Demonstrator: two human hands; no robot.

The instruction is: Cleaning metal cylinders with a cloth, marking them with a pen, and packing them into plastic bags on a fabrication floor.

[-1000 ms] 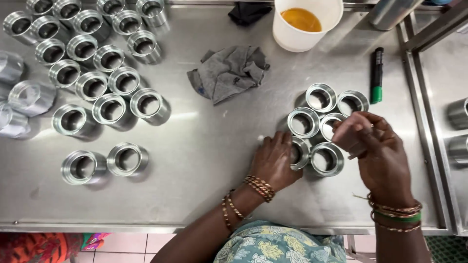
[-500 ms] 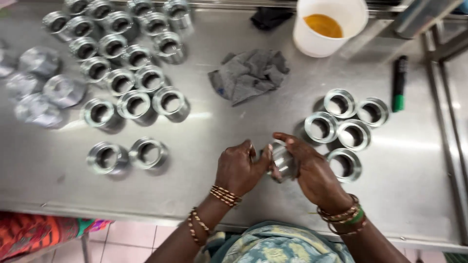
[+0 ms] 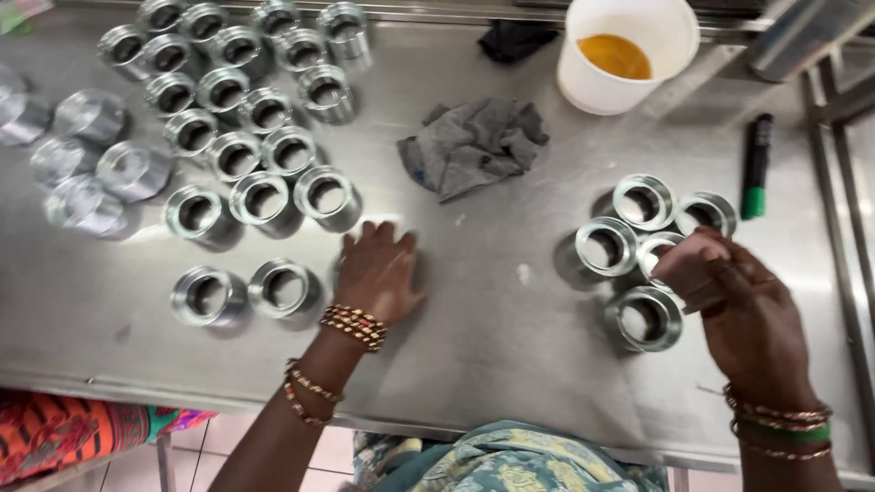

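Many short, shiny metal rings stand open end up on a steel table (image 3: 492,301). My left hand (image 3: 378,273) lies palm down, cupped over a ring that it hides, right beside two separate rings (image 3: 283,287). My right hand (image 3: 738,305) hovers at a small cluster of rings (image 3: 606,246) on the right. Its fingertips are bunched together on the rim of one ring (image 3: 658,248). Whether they grip that ring is hidden by the fingers. Both wrists carry bangles.
A big batch of rings (image 3: 237,118) fills the far left, with flatter metal parts (image 3: 87,173) at the left edge. A grey rag (image 3: 474,146), a white tub of amber liquid (image 3: 624,55) and a green-and-black marker (image 3: 755,164) lie beyond.
Both hands held one ring near the table's front middle. My left hand has carried it left next to the two separate rings, and my right hand has gone back to the right cluster.
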